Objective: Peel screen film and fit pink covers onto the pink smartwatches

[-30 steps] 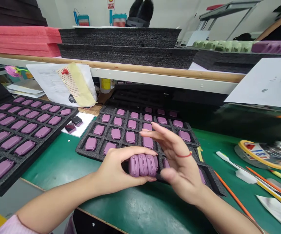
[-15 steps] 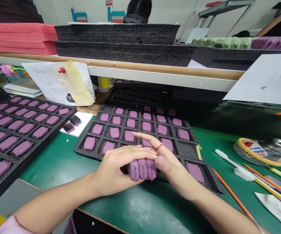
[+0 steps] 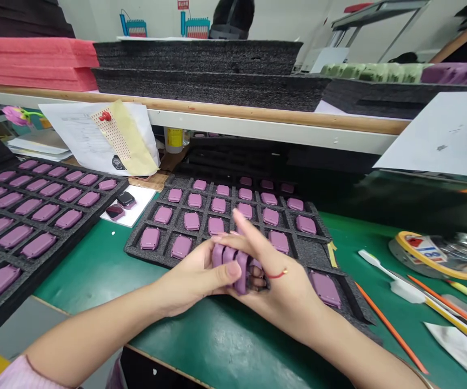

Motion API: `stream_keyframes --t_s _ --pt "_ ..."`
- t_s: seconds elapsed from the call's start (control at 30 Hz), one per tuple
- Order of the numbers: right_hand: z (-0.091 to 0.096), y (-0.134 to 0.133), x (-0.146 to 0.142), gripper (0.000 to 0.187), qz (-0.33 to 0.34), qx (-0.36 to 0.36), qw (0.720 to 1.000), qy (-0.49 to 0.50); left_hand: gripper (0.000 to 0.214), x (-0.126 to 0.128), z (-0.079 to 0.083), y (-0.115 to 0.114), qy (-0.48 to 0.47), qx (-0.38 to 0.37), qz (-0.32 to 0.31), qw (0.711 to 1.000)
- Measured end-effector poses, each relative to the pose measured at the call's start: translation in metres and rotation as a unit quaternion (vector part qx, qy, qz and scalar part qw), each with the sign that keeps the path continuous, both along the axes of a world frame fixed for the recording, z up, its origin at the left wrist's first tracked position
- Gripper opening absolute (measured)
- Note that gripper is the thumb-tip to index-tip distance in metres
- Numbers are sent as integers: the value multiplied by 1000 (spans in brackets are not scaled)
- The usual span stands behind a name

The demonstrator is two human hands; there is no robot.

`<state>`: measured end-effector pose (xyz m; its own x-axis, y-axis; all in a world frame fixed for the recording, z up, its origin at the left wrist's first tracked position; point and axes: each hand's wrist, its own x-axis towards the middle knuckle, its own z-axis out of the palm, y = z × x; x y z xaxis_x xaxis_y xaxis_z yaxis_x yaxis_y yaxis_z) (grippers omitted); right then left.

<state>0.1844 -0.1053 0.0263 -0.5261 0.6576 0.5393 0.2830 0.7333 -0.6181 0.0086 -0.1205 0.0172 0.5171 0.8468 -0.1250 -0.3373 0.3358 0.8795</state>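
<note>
Between my hands, above the front edge of the middle foam tray, is a small stack of purple watch cases. My left hand grips the stack from the left, its thumb lying across the front. From the right, my right hand wraps round the stack, its thumb raised. At the stack's right side, fingertips show through what looks like an open case frame. Behind the hands, more purple cases lie singly in the tray's compartments. Part of the tray's front row is hidden by my hands.
A second foam tray of purple cases lies at left. Two dark-faced watch pieces rest on white paper. To the right are a toothbrush, an orange stick and a round tin. A shelf spans overhead.
The stack has tilted and turned between my hands. My left thumb has come onto its front, and my right hand has shifted from over the top to the right side, thumb up.
</note>
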Motion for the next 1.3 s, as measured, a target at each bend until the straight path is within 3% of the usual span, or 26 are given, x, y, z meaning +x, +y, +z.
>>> stream_keyframes --t_s 0.07,0.17,0.3,0.43,0.53,0.67,0.8,0.93,1.07,1.2,1.3 --pt "1 3 1 83 16 19 999 -32 63 3 0 2 -17 -49 -5 999" --pt "9 6 7 66 3 -11 1000 -21 59 6 2 3 -31 -80 22 996" --pt "22 9 14 22 5 1 1000 1 62 6 5 2 -18 -33 65 997" --pt "26 10 13 8 10 27 999 24 59 5 4 3 -30 5 64 997" --pt "26 11 13 10 -52 25 991 119 55 4 4 4 -76 -28 39 996" --pt "28 11 18 10 -138 -41 948 285 49 3 5 4 -121 -68 14 990" --pt "33 7 18 10 -161 -36 931 326 47 2 6 3 -143 -70 -1 987" --pt "36 3 18 20 -160 12 945 284 48 2 6 3 -152 -61 -5 987" --pt "35 1 22 28 -149 109 969 166 44 2 5 2 -163 -54 -12 985" --pt "33 -2 26 46 -65 204 975 65 46 2 5 2 -165 -49 -14 985" --pt "29 -9 29 47 -9 209 978 23 51 2 7 1 -155 -56 -6 986"
